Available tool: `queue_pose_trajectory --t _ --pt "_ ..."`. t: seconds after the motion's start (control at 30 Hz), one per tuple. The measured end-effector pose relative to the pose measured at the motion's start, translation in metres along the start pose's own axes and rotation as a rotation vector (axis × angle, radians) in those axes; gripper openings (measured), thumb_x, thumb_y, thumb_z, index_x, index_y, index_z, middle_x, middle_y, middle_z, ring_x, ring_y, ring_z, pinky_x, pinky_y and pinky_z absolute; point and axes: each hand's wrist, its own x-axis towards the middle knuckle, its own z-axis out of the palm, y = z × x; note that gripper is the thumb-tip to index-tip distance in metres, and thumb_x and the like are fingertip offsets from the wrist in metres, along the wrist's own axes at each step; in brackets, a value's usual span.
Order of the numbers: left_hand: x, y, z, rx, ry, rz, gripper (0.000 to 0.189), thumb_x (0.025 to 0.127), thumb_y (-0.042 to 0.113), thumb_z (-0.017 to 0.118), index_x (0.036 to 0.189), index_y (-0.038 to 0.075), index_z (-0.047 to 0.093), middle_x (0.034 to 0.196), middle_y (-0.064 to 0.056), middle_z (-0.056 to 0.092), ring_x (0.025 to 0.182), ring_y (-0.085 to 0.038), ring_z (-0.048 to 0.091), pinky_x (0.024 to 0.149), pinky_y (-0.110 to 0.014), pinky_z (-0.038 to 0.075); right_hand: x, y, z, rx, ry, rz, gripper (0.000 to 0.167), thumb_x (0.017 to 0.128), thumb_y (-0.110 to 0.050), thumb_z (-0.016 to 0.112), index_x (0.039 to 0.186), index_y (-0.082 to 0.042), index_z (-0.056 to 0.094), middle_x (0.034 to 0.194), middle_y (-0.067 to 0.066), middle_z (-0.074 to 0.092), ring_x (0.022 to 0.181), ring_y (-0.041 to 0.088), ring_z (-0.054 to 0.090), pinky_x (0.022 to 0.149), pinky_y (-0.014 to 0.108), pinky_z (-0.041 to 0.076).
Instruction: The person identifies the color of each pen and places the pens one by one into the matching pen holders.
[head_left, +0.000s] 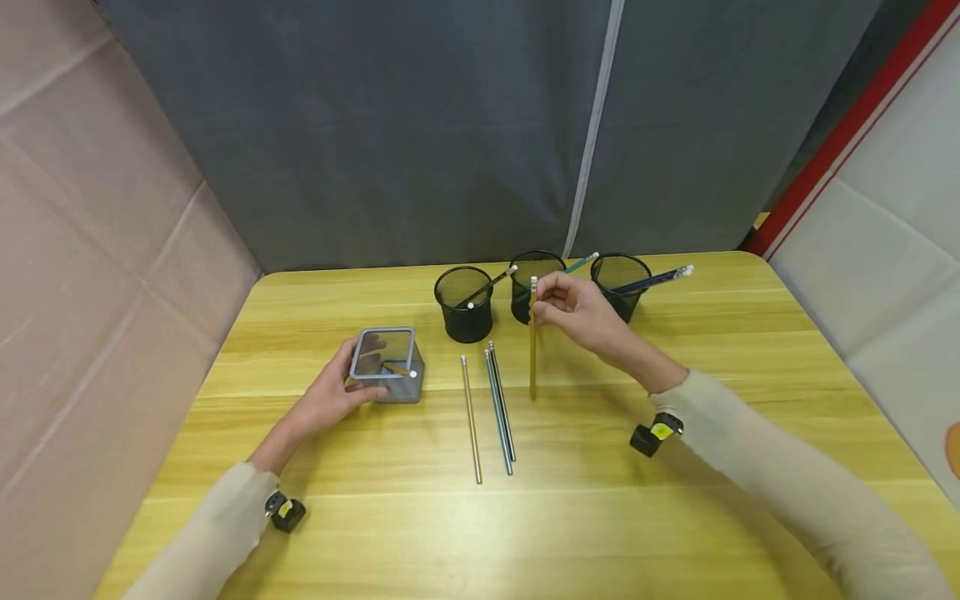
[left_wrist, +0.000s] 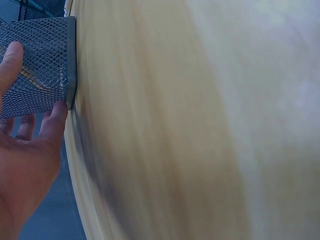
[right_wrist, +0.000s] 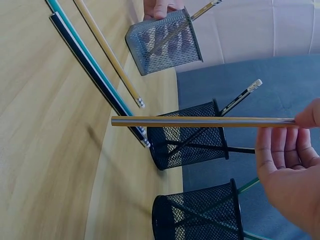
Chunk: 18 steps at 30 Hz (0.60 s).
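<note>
My left hand grips a grey square mesh pencil holder, thumb at the near side and fingers around the far left side. One yellow pencil leans inside that holder. My right hand pinches another yellow pencil near its eraser end. This pencil hangs upright above the table, eraser up, in front of the black round holders. In the right wrist view its lower end shows apart from the wood. Between my hands lie a yellow pencil, a teal pencil and a black pencil.
Three black round mesh holders stand along the back: the left one has black pencils, the middle one teal, the right one dark blue. Behind the wooden table hangs a grey curtain.
</note>
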Motion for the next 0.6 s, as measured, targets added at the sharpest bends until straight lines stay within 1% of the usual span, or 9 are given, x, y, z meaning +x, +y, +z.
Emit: queue_pose_trajectory --t 0.23,0.37,0.47,0.6 --pt "0.0 0.002 0.001 -0.003 -0.002 0.002 0.08 0.089 0.002 0.079 0.154 0.01 0.032 0.153 -0.016 0.04 0.141 -0.041 0.037 0.105 -0.053 0.042 0.001 -0.005 -0.003 0.011 0.022 -0.035 0.011 0.101 0.007 0.056 0.11 0.01 0.053 0.104 0.024 0.058 0.088 0.021 0.065 0.082 0.038 0.058" --pt "0.0 0.001 0.001 -0.008 -0.002 0.003 0.08 0.089 0.002 0.078 0.154 0.009 0.032 0.154 -0.016 0.039 0.141 -0.041 0.036 0.105 -0.053 0.042 0.002 -0.008 -0.004 0.022 0.031 -0.052 0.01 0.101 0.007 0.056 0.11 0.01 0.054 0.106 0.027 0.056 0.089 0.022 0.065 0.082 0.035 0.057" --pt "0.0 0.001 0.001 -0.007 -0.003 0.006 0.08 0.089 0.001 0.078 0.154 0.009 0.032 0.154 -0.016 0.039 0.141 -0.041 0.036 0.105 -0.053 0.042 0.002 -0.01 -0.005 0.029 0.038 -0.071 0.009 0.101 0.007 0.056 0.109 0.009 0.054 0.106 0.026 0.056 0.09 0.023 0.064 0.081 0.032 0.057" --pt "0.0 0.001 0.001 0.0 -0.003 0.012 0.081 0.089 0.002 0.078 0.154 0.009 0.031 0.153 -0.017 0.039 0.141 -0.041 0.036 0.105 -0.055 0.042 0.002 -0.013 -0.006 0.028 0.049 -0.093 0.009 0.101 0.008 0.055 0.11 0.008 0.054 0.105 0.019 0.057 0.09 0.022 0.064 0.081 0.032 0.058"
